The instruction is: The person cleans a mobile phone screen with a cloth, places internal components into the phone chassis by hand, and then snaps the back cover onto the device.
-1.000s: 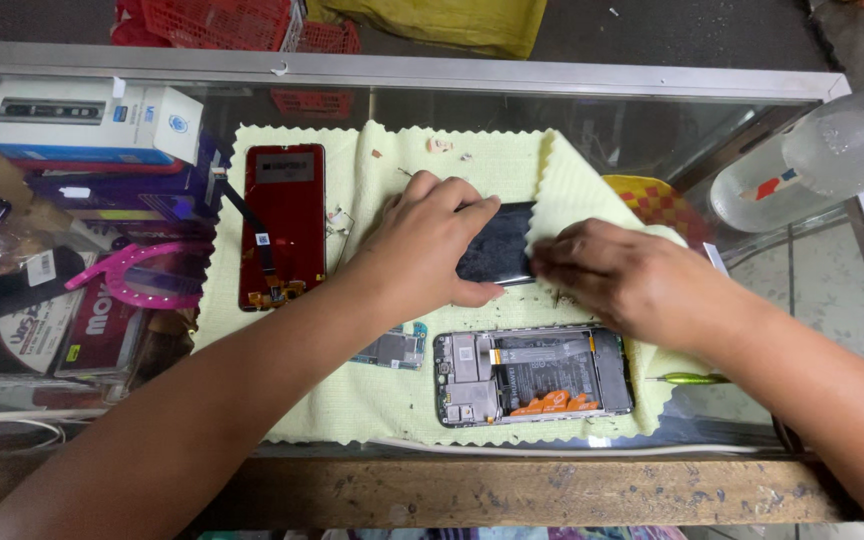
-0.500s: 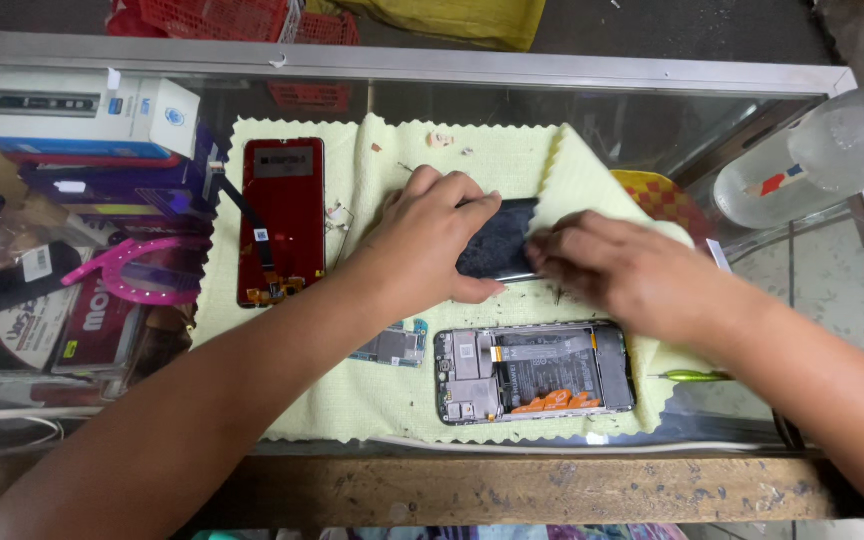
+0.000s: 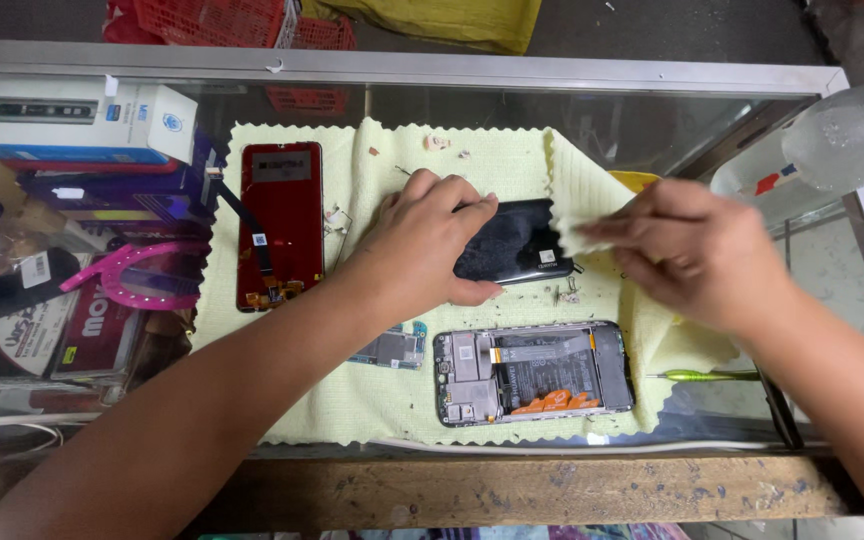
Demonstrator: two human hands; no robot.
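Yellow microfibre cloth (image 3: 402, 400) covers the glass desk (image 3: 652, 120) at the centre of the frame. The left hand (image 3: 427, 245) lies flat, fingers together, pressing a dark phone back cover (image 3: 512, 240) against the cloth just above centre. The right hand (image 3: 692, 255) has moved: half a second ago it rested against the cover's right edge; it now sits further right and slightly higher, fingertips pinched on a folded corner of the cloth (image 3: 577, 215), which is lifted over the cover's right end. This reads as a shift from working on the cover's edge to wiping its surface.

Below the cover lies an opened phone chassis (image 3: 532, 372), with battery and boards exposed. A small circuit board (image 3: 392, 348) sits to its left, partly under the left forearm. A red display panel (image 3: 280, 225) with a ribbon cable remains at upper left. A green-handled tool (image 3: 702, 376) lies at right, off the cloth.
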